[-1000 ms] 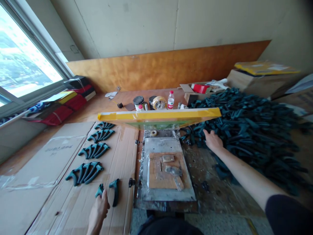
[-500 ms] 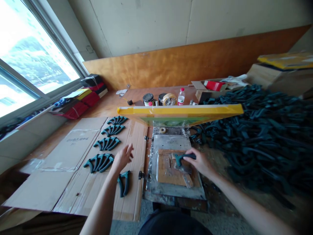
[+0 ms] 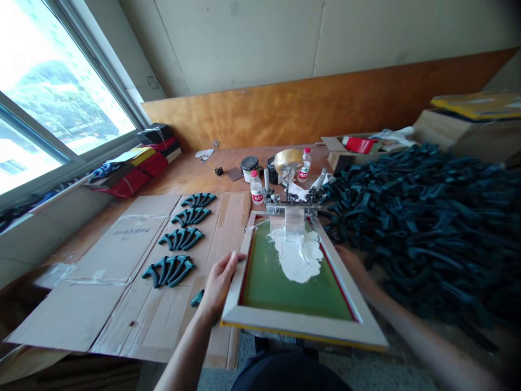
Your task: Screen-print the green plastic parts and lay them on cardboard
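A screen-printing frame (image 3: 309,321) lies lowered over the work plate, with green mesh and a patch of white ink (image 3: 297,266) on it. My left hand (image 3: 221,279) holds the frame's left side, fingers closed on the rim. At the right side is my right hand (image 3: 348,258), blurred, its fingers hidden by the frame. A metal squeegee blade (image 3: 293,221) rests at the far end of the ink, below a clamp (image 3: 291,206). Fan-shaped rows of dark green curved handles (image 3: 171,270) lie on cardboard to the left. Another handle (image 3: 197,298) is partly covered by my left forearm.
A large heap of dark green handles (image 3: 407,228) fills the right side. Behind the frame stand two plastic bottles (image 3: 256,187), a lidded tub (image 3: 249,167) and a tape roll (image 3: 288,158). Flattened cardboard (image 3: 101,288) covers the left of the table.
The frame has swung down from its raised position and now covers the plate. My left hand has moved right onto its rim. My right hand has let go of the handle on the plate.
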`<state>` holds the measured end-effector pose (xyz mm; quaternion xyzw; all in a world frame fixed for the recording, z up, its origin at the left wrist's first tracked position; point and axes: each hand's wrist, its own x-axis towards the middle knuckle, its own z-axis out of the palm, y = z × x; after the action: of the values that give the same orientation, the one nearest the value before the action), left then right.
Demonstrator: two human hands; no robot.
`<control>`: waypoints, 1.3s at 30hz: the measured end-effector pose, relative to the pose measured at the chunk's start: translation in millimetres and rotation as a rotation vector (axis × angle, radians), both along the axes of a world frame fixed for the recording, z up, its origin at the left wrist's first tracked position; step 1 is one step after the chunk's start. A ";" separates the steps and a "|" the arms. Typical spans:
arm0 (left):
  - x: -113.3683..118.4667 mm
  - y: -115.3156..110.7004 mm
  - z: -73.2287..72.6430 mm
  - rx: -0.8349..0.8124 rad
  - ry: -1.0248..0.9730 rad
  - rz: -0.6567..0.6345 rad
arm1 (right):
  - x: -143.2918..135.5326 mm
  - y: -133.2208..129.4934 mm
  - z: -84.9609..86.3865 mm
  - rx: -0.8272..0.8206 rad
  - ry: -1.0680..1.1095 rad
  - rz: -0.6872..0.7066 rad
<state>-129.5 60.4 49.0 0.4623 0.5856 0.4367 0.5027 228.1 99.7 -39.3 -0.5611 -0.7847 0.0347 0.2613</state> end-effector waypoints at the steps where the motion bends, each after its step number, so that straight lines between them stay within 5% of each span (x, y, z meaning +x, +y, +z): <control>1: -1.7 -7.2 -20.5 -0.045 0.030 -0.031 | 3.2 9.7 8.9 0.008 0.038 -0.037; 5: -1.7 -14.1 -86.8 -0.071 0.250 -0.061 | -26.8 46.3 47.1 0.049 0.054 0.007; 9: -2.5 -7.8 -104.6 -0.098 0.360 -0.103 | -77.4 48.7 57.6 -0.130 -0.219 0.162; 14: -4.9 -8.3 -102.1 -0.123 0.367 -0.128 | -73.9 1.8 40.8 -0.144 -0.277 0.430; 19: -4.0 -9.5 -104.8 -0.124 0.328 -0.100 | -50.8 -9.5 50.8 -0.224 -0.236 0.700; 24: -1.7 -9.2 -98.3 -0.162 0.267 -0.049 | -58.7 -9.7 39.8 -0.026 -0.158 0.534; 28: 0.1 -9.9 -93.8 -0.159 0.234 -0.036 | -54.4 -28.5 29.2 0.044 -0.123 0.619; 34: -0.4 -9.8 -76.0 -0.182 0.138 -0.050 | -66.0 20.9 68.5 -0.119 -0.113 0.386; 39: -0.5 -5.1 -22.6 -0.185 -0.108 -0.028 | -56.4 71.4 105.7 -0.023 -0.143 0.078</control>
<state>-130.0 55.3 26.4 0.3980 0.5888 0.3979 0.5801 171.8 171.0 66.4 -0.5340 -0.8222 0.0140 0.1965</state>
